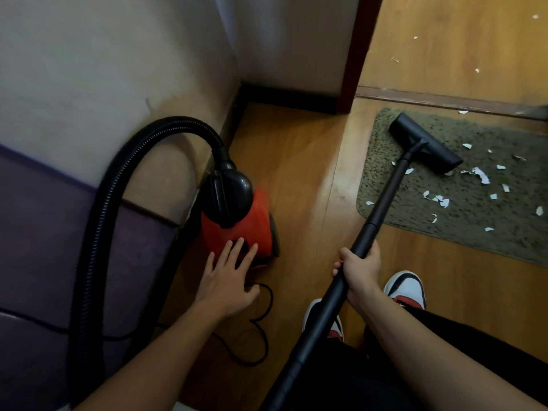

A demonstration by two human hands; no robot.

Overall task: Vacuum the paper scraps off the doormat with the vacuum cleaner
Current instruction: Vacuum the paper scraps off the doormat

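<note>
White paper scraps [482,175] are scattered over the green doormat [415,203] by the doorway, mostly on its right part. The floor nozzle [425,143] is set on the mat beside them, ready to sweep. The wand [382,203] is gripped by the right hand [360,269], fingers curled round it. The left hand [228,277], fingers spread and straight, is laid on the red vacuum cleaner [237,226] (probably at its switch).
</note>
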